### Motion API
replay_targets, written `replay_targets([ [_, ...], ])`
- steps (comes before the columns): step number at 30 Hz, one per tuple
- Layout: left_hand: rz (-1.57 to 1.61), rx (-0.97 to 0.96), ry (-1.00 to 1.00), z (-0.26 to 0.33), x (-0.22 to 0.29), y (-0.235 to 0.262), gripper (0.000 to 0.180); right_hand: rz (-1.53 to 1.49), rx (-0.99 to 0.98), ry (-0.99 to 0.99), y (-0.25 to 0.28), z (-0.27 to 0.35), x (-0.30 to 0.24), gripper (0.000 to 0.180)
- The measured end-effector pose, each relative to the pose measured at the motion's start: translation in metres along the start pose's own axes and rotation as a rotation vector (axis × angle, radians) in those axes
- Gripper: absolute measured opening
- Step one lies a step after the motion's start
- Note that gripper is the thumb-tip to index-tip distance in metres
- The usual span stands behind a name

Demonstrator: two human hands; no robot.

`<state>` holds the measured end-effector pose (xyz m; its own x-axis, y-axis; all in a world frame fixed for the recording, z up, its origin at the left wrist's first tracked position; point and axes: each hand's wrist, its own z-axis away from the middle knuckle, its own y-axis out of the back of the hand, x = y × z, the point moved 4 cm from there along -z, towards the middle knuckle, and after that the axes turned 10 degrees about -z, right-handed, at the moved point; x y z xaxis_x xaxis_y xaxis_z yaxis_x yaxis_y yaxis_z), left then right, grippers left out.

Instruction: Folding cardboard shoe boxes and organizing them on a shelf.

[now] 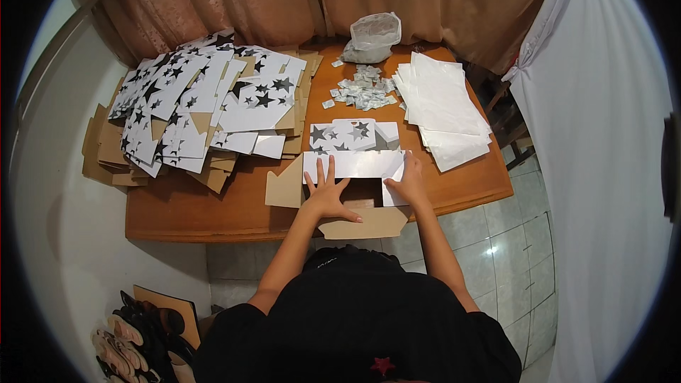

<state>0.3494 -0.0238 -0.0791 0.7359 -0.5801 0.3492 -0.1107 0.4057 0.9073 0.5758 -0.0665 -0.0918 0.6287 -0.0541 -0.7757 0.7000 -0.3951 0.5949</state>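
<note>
A partly folded cardboard box [358, 164], white with black stars on its printed side and plain brown inside, lies before me near the table's front edge. Its brown front flap [369, 227] reaches over that edge, and another brown flap [284, 188] sticks out to the left. Spread across the box's left part is my left hand [325, 197], fingers on the white panel and thumb over the front flap. At the right end, my right hand [410, 181] grips the white side flap, with the thumb on its face and the fingers at its outer edge.
Flat star-printed cardboard pieces [259, 99] are piled on the wooden table [191, 216] at left. Small sachets [365, 90] lie in a heap behind the box, near an open plastic bag [374, 35]. White paper sheets [443, 106] are stacked at right. Shoes [124, 347] stand lower left.
</note>
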Motion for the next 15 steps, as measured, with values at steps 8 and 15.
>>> replay_targets([
  [8, -0.007, 0.001, 0.022, 0.003, 0.0, 0.002, 0.122, 0.26, -0.06, -0.186, -0.001, 0.005, -0.034, 0.092],
  [15, -0.011, 0.395, 0.321, 0.041, -0.02, 0.055, 0.064, 0.376, -0.055, -0.125, -0.001, -0.003, -0.043, 0.099],
])
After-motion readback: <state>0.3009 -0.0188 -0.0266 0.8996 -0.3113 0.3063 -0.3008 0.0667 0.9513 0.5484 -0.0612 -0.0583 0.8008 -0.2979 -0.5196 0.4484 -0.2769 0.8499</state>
